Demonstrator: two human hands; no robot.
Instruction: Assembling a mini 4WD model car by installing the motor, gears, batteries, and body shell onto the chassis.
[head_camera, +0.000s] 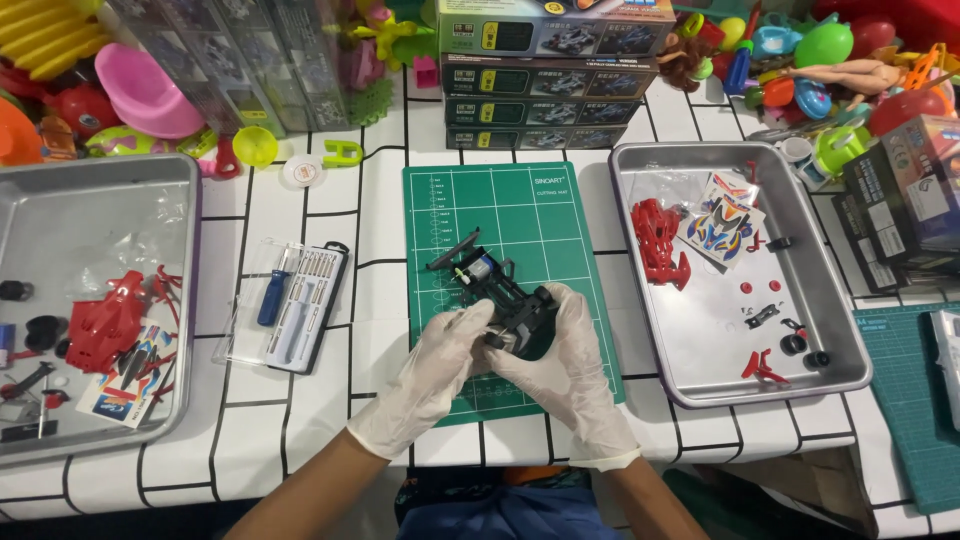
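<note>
Both gloved hands grip the near end of a black toy car chassis (497, 297): left hand (445, 355) and right hand (565, 355) closed on it. Its long axis runs up-left over the green mat (540, 200).

Metal trays (835, 372) flank green mat (530, 200); screwdriver set (300, 305) left.

Thin, whitish, wrinkled disposable gloves cover the left hand (437, 372) and right hand (570, 368) to the wrists, forearms bare, blue clothing at the lap.
</note>
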